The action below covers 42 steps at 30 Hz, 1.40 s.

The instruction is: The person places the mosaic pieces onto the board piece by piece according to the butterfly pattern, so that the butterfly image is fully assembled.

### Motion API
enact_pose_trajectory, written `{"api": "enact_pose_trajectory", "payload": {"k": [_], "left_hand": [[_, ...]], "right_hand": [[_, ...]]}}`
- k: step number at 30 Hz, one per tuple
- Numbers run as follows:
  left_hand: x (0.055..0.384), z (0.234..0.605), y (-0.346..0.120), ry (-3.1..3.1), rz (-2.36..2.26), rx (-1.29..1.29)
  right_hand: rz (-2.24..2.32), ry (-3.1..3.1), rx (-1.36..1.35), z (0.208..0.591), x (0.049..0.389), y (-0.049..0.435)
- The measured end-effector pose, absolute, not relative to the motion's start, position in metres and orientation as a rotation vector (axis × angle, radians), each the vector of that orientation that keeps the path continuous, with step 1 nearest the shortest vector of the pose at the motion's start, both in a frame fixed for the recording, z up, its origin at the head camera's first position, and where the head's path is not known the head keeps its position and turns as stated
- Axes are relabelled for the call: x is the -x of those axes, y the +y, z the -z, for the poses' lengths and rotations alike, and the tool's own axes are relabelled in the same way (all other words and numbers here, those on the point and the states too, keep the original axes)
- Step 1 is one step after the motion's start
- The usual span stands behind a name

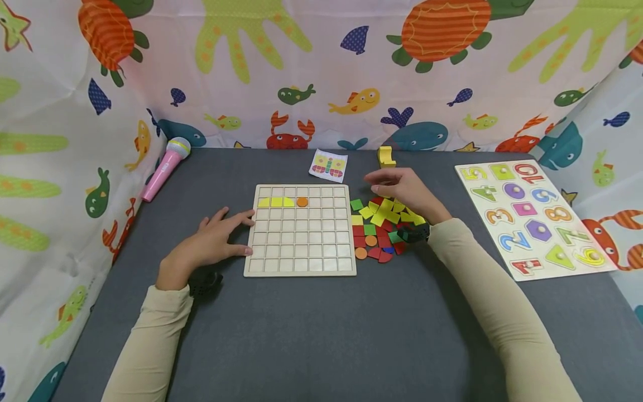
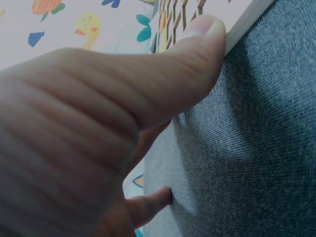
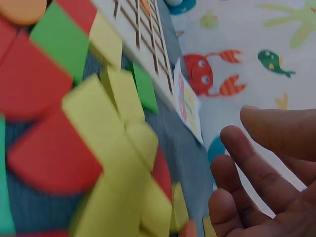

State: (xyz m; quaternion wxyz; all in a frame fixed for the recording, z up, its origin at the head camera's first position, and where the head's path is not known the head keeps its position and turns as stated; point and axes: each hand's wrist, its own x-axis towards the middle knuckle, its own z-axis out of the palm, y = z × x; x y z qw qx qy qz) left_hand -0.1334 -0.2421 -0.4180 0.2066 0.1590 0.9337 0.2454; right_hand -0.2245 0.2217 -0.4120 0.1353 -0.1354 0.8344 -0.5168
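Note:
A wooden grid board point(image 1: 301, 272) lies flat on the table. In one of its upper rows sit a run of yellow pieces point(image 1: 276, 202) and an orange disc point(image 1: 302, 202). My left hand point(image 1: 208, 241) rests at the board's left side, thumb and index fingertip at the rim; the left wrist view shows the thumb point(image 2: 197, 54) against the edge. Over the far side of a pile of coloured pieces point(image 1: 384, 212) hovers my right hand point(image 1: 404, 187), fingers loosely bent. Nothing shows between its thumb and fingers in the right wrist view, where yellow blocks point(image 3: 106, 133) lie close by.
Behind the board lies a pattern card point(image 1: 329, 166), with stacked yellow blocks point(image 1: 386, 157) to its right. A number puzzle board point(image 1: 540, 218) occupies the right side. At far left is a pink toy microphone point(image 1: 163, 173). Printed curtains point(image 1: 241, 111) surround the table's back and sides.

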Motion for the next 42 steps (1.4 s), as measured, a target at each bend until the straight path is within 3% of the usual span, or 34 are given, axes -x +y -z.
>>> {"api": "enact_pose_trajectory", "payload": {"k": [27,42], "left_hand": [[0.135,0.420,-0.243,2.597,-0.678,-0.448],[0.132,0.417,-0.243,2.603,-0.704,-0.464]], "right_hand": [[1.171,2.612,0.354,0.427,0.234,0.255],[1.221,2.663,0.277,0.419,0.214,0.289]]}}
